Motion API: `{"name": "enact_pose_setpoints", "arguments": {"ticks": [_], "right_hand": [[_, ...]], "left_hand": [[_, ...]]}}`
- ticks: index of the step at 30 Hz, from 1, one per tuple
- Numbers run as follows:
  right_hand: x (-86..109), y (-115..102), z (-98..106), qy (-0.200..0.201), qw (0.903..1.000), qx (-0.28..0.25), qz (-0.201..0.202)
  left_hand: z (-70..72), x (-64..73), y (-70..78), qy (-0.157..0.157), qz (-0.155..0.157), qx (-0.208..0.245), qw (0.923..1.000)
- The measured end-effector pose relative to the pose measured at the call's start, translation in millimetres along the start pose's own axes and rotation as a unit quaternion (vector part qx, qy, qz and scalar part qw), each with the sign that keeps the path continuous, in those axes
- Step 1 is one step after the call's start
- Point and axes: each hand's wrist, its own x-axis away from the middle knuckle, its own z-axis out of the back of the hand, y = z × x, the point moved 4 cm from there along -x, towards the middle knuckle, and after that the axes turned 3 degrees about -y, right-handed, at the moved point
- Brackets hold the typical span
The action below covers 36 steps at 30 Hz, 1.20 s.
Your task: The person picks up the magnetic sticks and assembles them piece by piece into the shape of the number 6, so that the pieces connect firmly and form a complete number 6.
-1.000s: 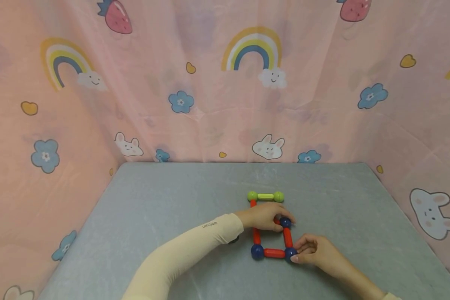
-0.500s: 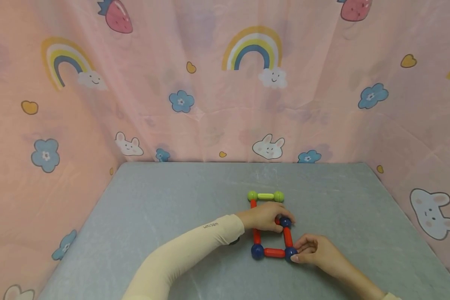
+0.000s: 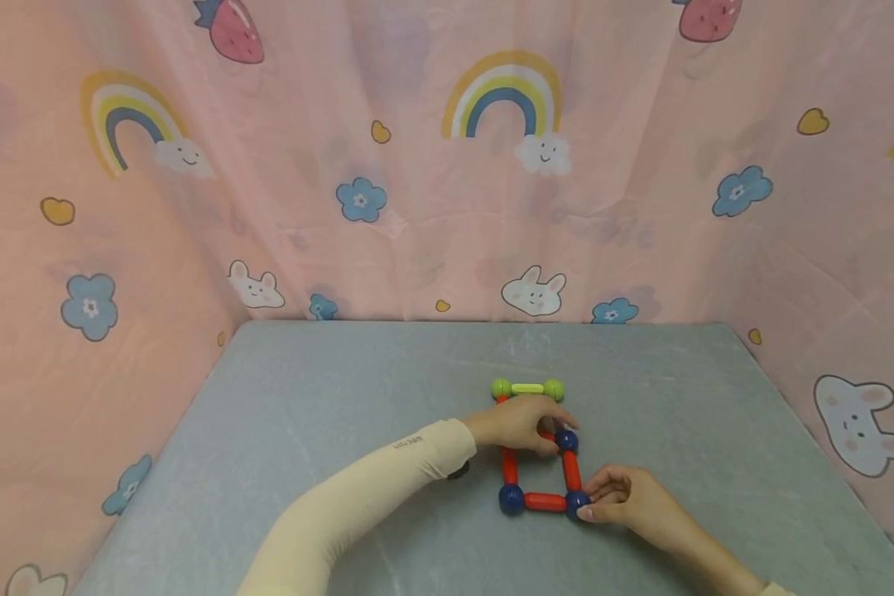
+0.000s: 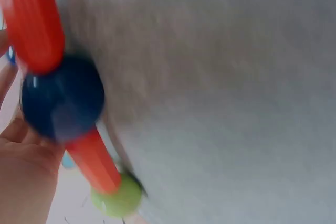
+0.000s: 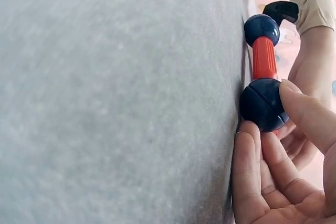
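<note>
A flat frame of magnetic rods and balls lies on the grey table (image 3: pixel 328 414). Red rods (image 3: pixel 545 502) link blue balls into a square, and a green rod (image 3: pixel 527 388) with green balls (image 3: pixel 554 390) joins on at the far side. My left hand (image 3: pixel 521 422) reaches over the frame, thumb and fingers around the far right blue ball (image 3: pixel 567 440). Beneath this hand, the far left blue ball (image 4: pixel 63 98) is hidden from the head view but shows in the left wrist view. My right hand (image 3: pixel 633 505) pinches the near right blue ball (image 5: pixel 264 105) between thumb and fingers.
A pink patterned curtain (image 3: pixel 417 190) hangs behind the table and along both sides. My left forearm, in a cream sleeve (image 3: pixel 372 488), crosses the table from the front. A small black item (image 5: pixel 282 11) sits at the left wrist.
My left hand has shifted slightly left and away from me, uncovering a little more of the far right blue ball. The right hand and the frame stay nearly where they were.
</note>
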Motion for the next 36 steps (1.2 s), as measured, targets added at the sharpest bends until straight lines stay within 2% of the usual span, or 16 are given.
{"name": "enact_pose_setpoints", "arguments": {"ticks": [3,6,9,12,15,18,22,29,36], "right_hand": [[-0.5,1.1,-0.2,0.003,1.0000,0.004,-0.008],[-0.7,2.3,-0.2,0.010,0.9997,0.011,-0.020],[-0.8,3.1,0.0,0.016,0.9992,0.015,-0.034],[-0.8,3.2,0.3,0.021,0.9986,0.017,-0.045],[-1.2,3.2,0.6,0.026,0.9981,0.020,-0.052],[-1.5,3.4,0.3,0.031,0.9975,0.023,-0.059],[-1.7,2.6,-0.9,0.039,0.9966,0.028,-0.068],[-6.6,-2.5,-3.5,0.076,0.9921,0.051,-0.086],[-24.0,-12.1,-7.2,0.101,0.9908,0.068,-0.059]], "left_hand": [[11.7,5.9,-10.4,0.031,0.023,0.032,0.9988],[26.1,14.2,-23.2,0.080,0.058,0.032,0.9946],[39.4,24.4,-35.3,0.131,0.102,0.009,0.9861],[47.0,33.7,-45.4,0.156,0.142,0.003,0.9774],[47.4,39.6,-54.4,0.159,0.173,0.014,0.9720],[44.9,41.7,-60.3,0.149,0.187,0.033,0.9703],[42.9,41.2,-64.8,0.152,0.191,0.069,0.9672],[44.6,42.5,-71.7,0.166,0.209,0.116,0.9566],[51.7,45.9,-88.3,0.183,0.219,0.136,0.9489]]}}
